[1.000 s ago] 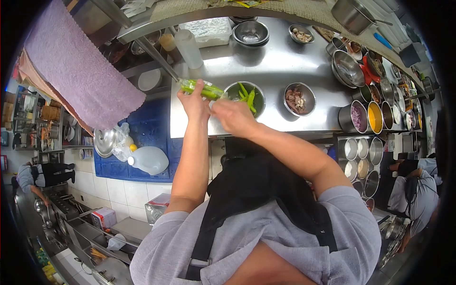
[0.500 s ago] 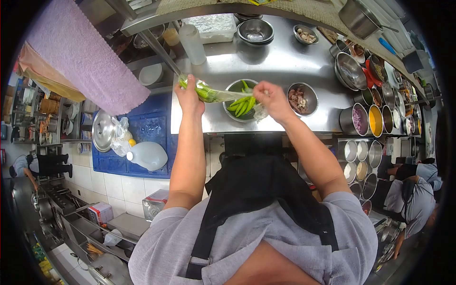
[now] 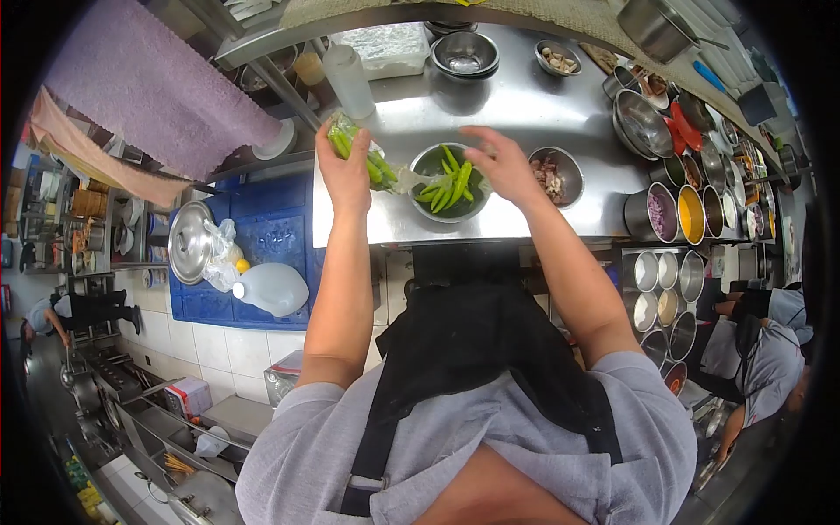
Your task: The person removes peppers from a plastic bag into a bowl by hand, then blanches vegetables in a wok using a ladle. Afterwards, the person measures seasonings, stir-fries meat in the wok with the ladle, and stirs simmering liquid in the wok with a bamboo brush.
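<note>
My left hand (image 3: 348, 171) is closed around a clear plastic bag of green chili peppers (image 3: 378, 166), held over the steel counter. The bag's loose end droops toward a metal bowl (image 3: 422, 161) in which several long green chili peppers (image 3: 451, 185) lie. Just right of that bowl's rim, my right hand (image 3: 502, 164) hovers with its fingers apart and nothing in them. Beside it, partly behind the wrist, stands a second metal bowl (image 3: 573, 182) with chopped meat-like pieces (image 3: 548, 178).
Stacked metal bowls (image 3: 465, 56), a squeeze bottle (image 3: 348, 80) and a small bowl of pale pieces (image 3: 558, 59) sit farther back. Pots of ingredients (image 3: 662, 213) crowd the right. A white jug (image 3: 271, 288) rests on a blue surface at left. Other people (image 3: 759, 359) work at both sides.
My right hand has let go of the bag's end and opened. The bag, stretched between both hands before, now hangs from my left hand alone.
</note>
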### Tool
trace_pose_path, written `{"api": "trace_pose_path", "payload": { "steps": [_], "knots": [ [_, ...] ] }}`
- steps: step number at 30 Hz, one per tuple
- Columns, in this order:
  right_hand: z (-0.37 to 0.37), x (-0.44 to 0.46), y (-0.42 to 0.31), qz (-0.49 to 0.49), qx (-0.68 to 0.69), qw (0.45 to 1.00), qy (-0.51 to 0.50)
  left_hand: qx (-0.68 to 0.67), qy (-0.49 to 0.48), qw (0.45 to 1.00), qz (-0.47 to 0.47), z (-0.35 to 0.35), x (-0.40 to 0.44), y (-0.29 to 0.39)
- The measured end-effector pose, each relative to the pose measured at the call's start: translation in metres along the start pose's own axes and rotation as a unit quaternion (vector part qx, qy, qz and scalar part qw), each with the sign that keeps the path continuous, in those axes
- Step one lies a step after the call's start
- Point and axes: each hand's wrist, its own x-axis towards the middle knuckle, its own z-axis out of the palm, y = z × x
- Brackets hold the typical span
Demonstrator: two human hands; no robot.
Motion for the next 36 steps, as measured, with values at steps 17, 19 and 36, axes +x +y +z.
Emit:
{"api": "trace_pose_path", "payload": {
  "steps": [17,19,36],
  "knots": [
    [0.089,0.016,0.0,-0.043,-0.241,0.969,0.029,0.181,-0.077,0.979,-0.055,0.022,-0.005,-0.029],
    [0.092,0.024,0.001,-0.009,-0.263,0.964,0.037,0.169,-0.096,0.977,-0.092,0.021,0.002,-0.034],
    [0.078,0.051,0.0,-0.028,-0.317,0.948,-0.019,-0.126,-0.265,0.923,-0.25,0.003,0.013,-0.043]
  ]
}}
